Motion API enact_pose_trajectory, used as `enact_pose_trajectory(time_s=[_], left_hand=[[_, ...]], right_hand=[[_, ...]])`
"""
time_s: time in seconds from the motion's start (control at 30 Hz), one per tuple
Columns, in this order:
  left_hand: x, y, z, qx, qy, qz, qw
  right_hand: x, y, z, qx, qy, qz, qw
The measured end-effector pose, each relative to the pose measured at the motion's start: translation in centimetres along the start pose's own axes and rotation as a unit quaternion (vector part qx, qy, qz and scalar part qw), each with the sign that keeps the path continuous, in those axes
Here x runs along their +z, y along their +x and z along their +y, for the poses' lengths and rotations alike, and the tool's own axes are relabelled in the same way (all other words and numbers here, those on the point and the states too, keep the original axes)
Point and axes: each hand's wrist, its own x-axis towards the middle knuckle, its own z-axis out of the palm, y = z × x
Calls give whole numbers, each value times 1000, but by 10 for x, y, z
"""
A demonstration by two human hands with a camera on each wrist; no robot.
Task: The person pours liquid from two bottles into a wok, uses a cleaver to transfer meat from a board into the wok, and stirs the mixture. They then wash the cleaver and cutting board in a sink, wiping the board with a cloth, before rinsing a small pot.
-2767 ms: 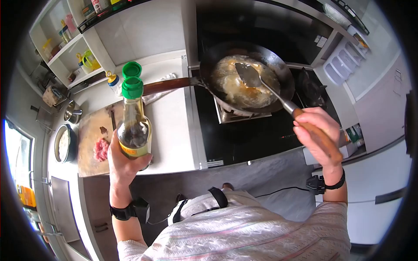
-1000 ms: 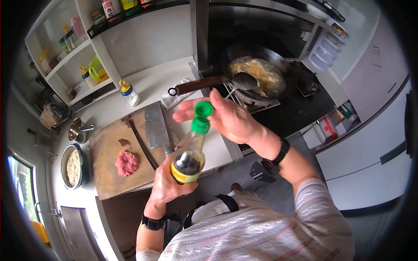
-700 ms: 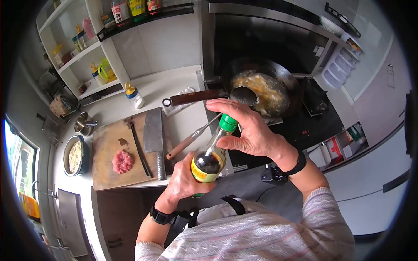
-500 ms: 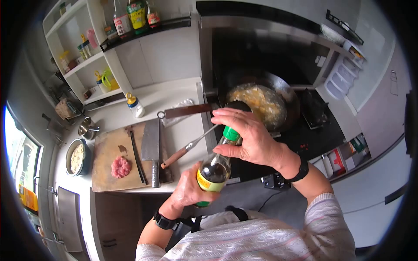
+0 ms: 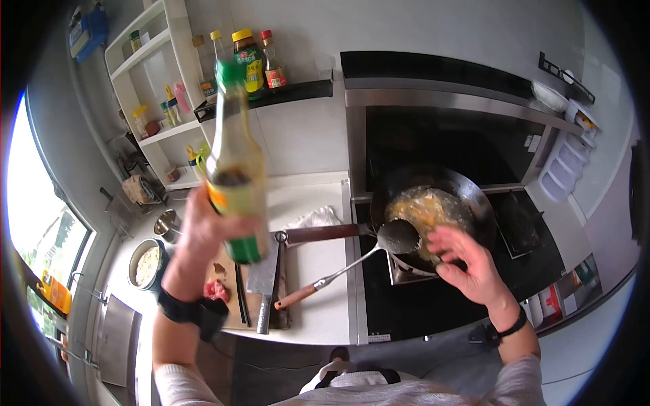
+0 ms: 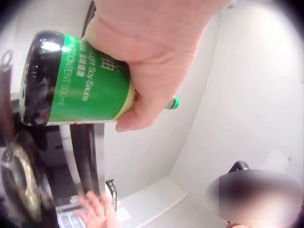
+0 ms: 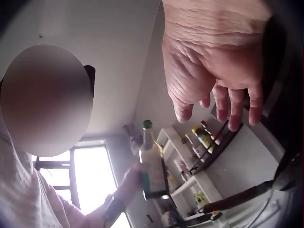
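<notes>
My left hand grips a soy sauce bottle around its label, raised upright over the counter. Its green cap is down, and dark sauce fills the lower part. In the left wrist view the green label reads Light Soy Sauce. My right hand holds nothing; its fingers are spread loosely at the near right side of the wok. Egg-like yellow and white food lies in the wok. A wok spatula rests across the wok's near left rim, its wooden handle over the counter.
Several sauce bottles stand on a black wall shelf behind the raised bottle. A cleaver, chopsticks and raw minced meat lie on the cutting board. The wok's handle juts left over the counter.
My right hand let go of the spatula, pushed the bottle's flip cap down, then drew away right. My left hand has carried the bottle left and up towards the wall shelf.
</notes>
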Motion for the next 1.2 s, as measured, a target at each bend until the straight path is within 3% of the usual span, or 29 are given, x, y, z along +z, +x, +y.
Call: enact_pose_trajectory(time_s=[0.07, 0.27, 0.37, 0.43, 0.57, 0.63, 0.8, 0.9, 1.07, 1.2], left_hand=[[-18, 37, 18, 54, 22, 51, 997], [-53, 184, 25, 126, 21, 65, 990], [-40, 252, 26, 141, -35, 62, 987], [-31, 302, 14, 180, 26, 77, 980], [3, 362, -11, 197, -13, 53, 979], [21, 385, -23, 145, 36, 101, 984], [51, 408, -55, 118, 120, 123, 978], [59, 418, -68, 99, 87, 128, 983], [61, 420, -73, 71, 142, 125, 979], [55, 425, -81, 86, 114, 112, 983]], right_hand=[[-2, -13, 9, 63, -1, 29, 998], [-15, -35, 22, 172, 5, 117, 978], [-16, -38, 24, 197, -3, 150, 969], [-15, -41, 22, 219, 7, 172, 960], [-13, -56, 33, 229, 2, 196, 953], [-11, -61, 33, 248, 3, 208, 946], [-5, -67, 27, 328, -12, 245, 912], [-7, -69, 32, 322, -12, 249, 913], [-11, -67, 38, 319, 2, 251, 914], [-12, -60, 42, 315, 10, 242, 918]])
